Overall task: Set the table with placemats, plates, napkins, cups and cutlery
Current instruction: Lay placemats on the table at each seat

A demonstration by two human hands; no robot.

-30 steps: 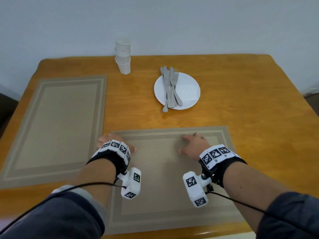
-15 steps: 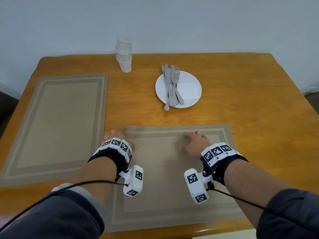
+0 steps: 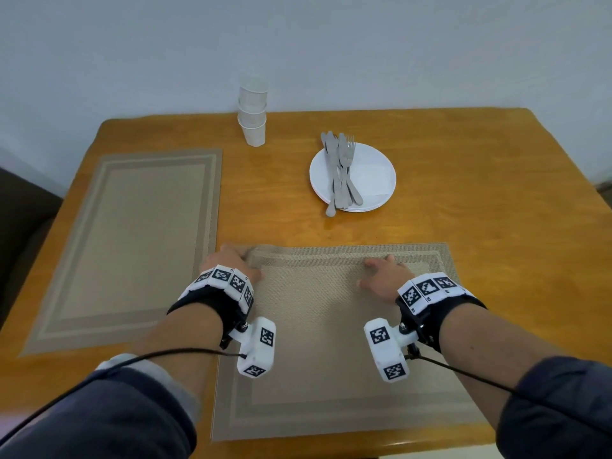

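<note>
The near placemat [image 3: 331, 342], beige with a woven border, lies in front of me. My left hand [image 3: 231, 263] sits on its far left corner, fingers curled over the edge and thumb on top. My right hand [image 3: 381, 276] rests flat on the mat's far right part with fingers apart. A second placemat [image 3: 132, 233] lies at the left. A stack of white plates [image 3: 374, 160] stands beyond, carrying a bunch of forks and knives [image 3: 341, 173] and a white napkin [image 3: 374, 177]. White cups [image 3: 252, 117] are stacked at the back.
The wooden table [image 3: 496, 210] is bare on its right side. A pale wall runs behind the back edge. A dark seat [image 3: 20, 220] shows past the left edge. Both wrists wear marker bands with cables.
My left hand has slid a little right and forward onto the mat's far left corner. The right hand stays on the mat. The view has shifted slightly.
</note>
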